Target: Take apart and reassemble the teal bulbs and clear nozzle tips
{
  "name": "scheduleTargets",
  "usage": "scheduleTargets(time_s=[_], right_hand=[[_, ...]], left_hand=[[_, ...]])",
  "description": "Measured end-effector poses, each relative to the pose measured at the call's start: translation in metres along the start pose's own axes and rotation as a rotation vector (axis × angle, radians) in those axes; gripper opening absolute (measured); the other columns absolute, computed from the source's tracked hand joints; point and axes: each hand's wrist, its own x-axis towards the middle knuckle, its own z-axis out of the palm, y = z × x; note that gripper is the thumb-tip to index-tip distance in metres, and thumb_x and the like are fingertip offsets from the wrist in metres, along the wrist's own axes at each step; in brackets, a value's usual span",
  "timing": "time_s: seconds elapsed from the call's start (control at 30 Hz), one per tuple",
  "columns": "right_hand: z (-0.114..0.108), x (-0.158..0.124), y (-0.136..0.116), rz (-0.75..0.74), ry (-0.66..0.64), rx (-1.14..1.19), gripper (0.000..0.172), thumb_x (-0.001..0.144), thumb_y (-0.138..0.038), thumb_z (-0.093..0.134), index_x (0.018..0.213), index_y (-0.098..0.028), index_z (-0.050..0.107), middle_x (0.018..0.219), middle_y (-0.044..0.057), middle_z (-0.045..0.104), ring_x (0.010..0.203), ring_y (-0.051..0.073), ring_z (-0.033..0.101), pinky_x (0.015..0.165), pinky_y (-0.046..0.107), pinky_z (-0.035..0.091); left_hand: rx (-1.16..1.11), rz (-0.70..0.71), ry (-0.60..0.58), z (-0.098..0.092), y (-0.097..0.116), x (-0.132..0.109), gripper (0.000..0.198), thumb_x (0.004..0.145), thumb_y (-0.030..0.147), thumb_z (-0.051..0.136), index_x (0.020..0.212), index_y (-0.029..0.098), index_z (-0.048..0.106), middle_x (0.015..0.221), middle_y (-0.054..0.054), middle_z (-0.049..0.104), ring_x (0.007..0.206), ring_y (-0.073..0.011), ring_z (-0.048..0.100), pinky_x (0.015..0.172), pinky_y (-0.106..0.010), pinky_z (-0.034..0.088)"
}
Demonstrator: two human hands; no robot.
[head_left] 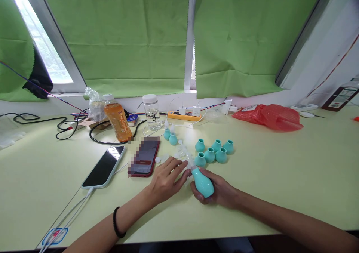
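Note:
My right hand [217, 189] is wrapped round a teal bulb syringe [203, 184], which tilts with its clear nozzle [189, 159] pointing away and to the left. My left hand [169, 178] has its thumb and fingertips closed at the base of that nozzle; the exact contact is partly hidden. Beyond the bulb several open-topped teal rubber bulbs [209, 155] stand in a loose group. Two small teal bulbs with clear tips [173, 138] stand upright further back. Some clear plastic pieces [179, 154] lie beside the nozzle, partly covered by my left hand.
To the left lie a phone with a white cable [103, 167] and a phone in a red case [143, 157]. Behind them stand an orange drink bottle [118, 121] and a clear jar [152, 113]. A yellow power strip [175, 116] and red bubble wrap [269, 117] lie along the wall.

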Motion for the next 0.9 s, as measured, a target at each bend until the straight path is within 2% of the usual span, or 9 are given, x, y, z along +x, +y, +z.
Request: scheduleTargets(time_s=[0.27, 0.6, 0.9], right_hand=[[0.0005, 0.0015, -0.0001, 0.002, 0.005, 0.017, 0.032, 0.082, -0.045, 0.026, 0.085, -0.018, 0.042, 0.052, 0.001, 0.05, 0.045, 0.008, 0.036, 0.042, 0.02, 0.018], [-0.0002, 0.0015, -0.0019, -0.015, 0.001, 0.024, 0.029, 0.082, -0.044, 0.027, 0.09, -0.019, 0.039, 0.051, 0.001, 0.05, 0.043, 0.008, 0.034, 0.04, 0.02, 0.016], [0.0003, 0.0003, -0.0018, -0.014, 0.022, -0.002, 0.032, 0.08, -0.047, 0.031, 0.091, -0.019, 0.04, 0.05, 0.0, 0.049, 0.043, 0.009, 0.035, 0.041, 0.02, 0.018]], left_hand=[[-0.021, 0.026, 0.045, 0.0036, -0.0003, -0.0002, 0.018, 0.07, 0.005, 0.056, 0.086, 0.012, 0.052, 0.071, -0.006, 0.057, 0.065, -0.0127, 0.048, 0.053, -0.026, 0.045], [-0.03, 0.069, 0.077, 0.0073, -0.0052, -0.0047, 0.022, 0.068, 0.003, 0.057, 0.087, 0.011, 0.052, 0.073, -0.006, 0.059, 0.066, -0.0127, 0.05, 0.056, -0.027, 0.046], [-0.028, 0.046, 0.023, 0.0057, -0.0046, -0.0034, 0.019, 0.069, 0.004, 0.055, 0.085, 0.012, 0.053, 0.07, -0.005, 0.058, 0.065, -0.0132, 0.051, 0.056, -0.027, 0.046]])
